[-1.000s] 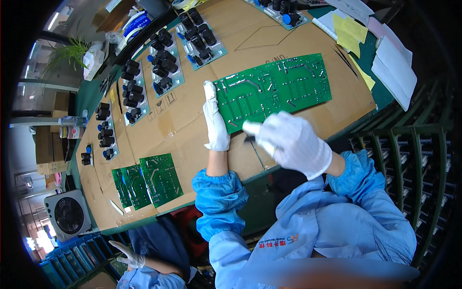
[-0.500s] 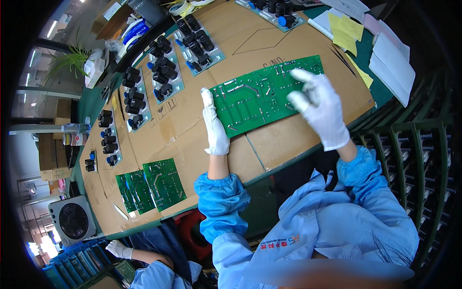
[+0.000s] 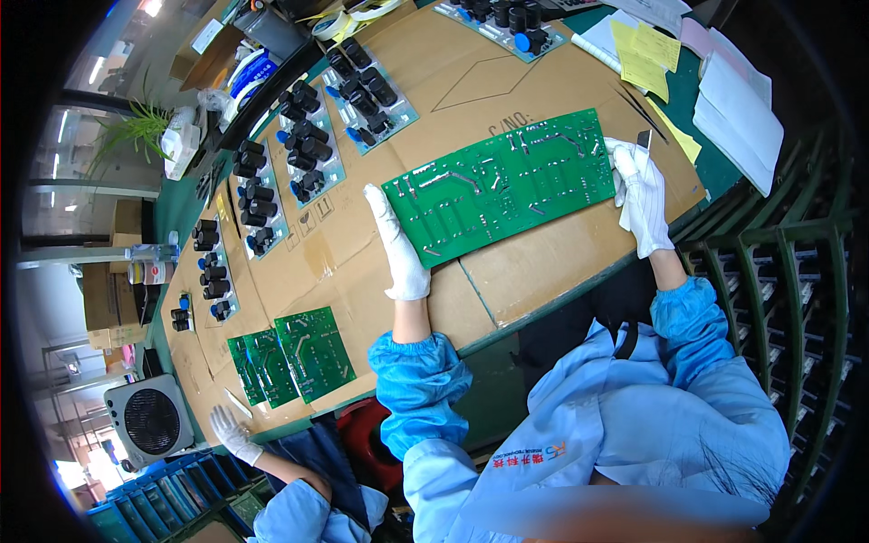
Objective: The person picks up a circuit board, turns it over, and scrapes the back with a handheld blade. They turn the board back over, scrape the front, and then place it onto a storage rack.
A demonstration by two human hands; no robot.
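Observation:
A long green circuit board [image 3: 502, 185] lies solder side up on the cardboard-covered bench [image 3: 543, 262]. My left hand [image 3: 398, 244], in a white glove, lies stretched along the board's left end and holds that edge. At the board's right end my right hand [image 3: 638, 195], also gloved, has its fingers curled over the edge. A small dark flat piece [image 3: 644, 138] shows just past those fingertips; I cannot tell whether the hand holds it. Blue sleeves cover both forearms.
Several boards carrying black capacitors [image 3: 308, 145] lie in rows at the back left. Smaller green boards [image 3: 290, 357] sit near the front left, by a co-worker's gloved hand [image 3: 231, 434]. Yellow and white papers [image 3: 652, 45] lie at the back right. A green rack [image 3: 778, 271] stands on the right.
My right hand was in front of me a second ago, then rose with fingers spread and came down onto the board's right end. My left hand stayed at the left end.

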